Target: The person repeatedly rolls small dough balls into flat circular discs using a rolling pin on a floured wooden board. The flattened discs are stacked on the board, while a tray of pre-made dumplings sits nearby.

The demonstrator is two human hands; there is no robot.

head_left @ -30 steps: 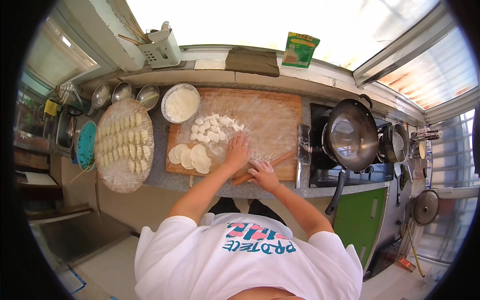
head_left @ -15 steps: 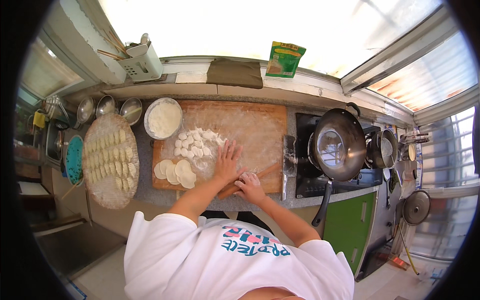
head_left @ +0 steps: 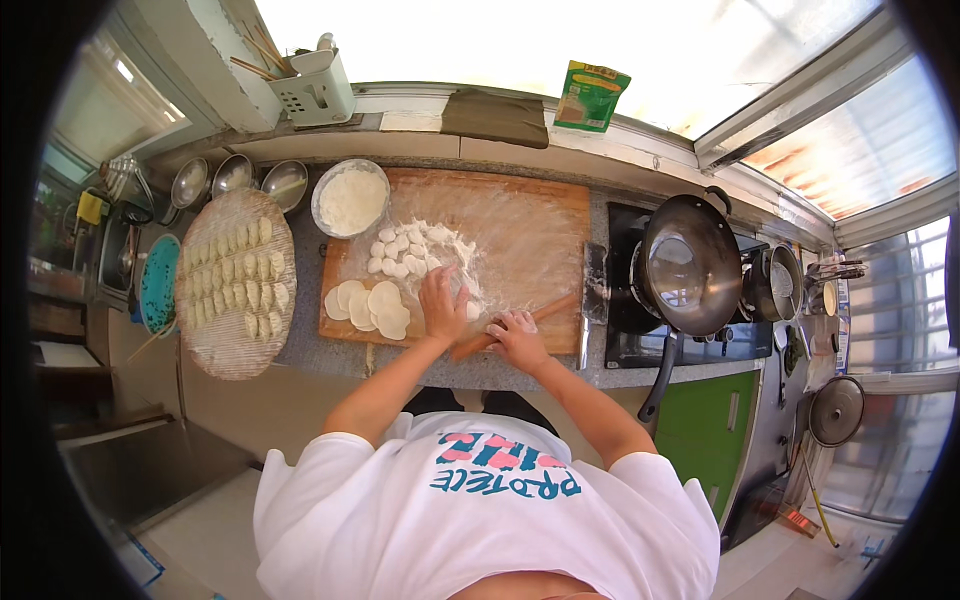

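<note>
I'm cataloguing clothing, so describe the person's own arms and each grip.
Short, loose, plain white sleeves leave both forearms bare. The left grip and right grip are ungloved, and the right fingers look dusted with white powder.

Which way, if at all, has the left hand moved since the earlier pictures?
Yes: judged against the wooden board, the left hand has shifted leftward, closer to the flat dough rounds.
</note>
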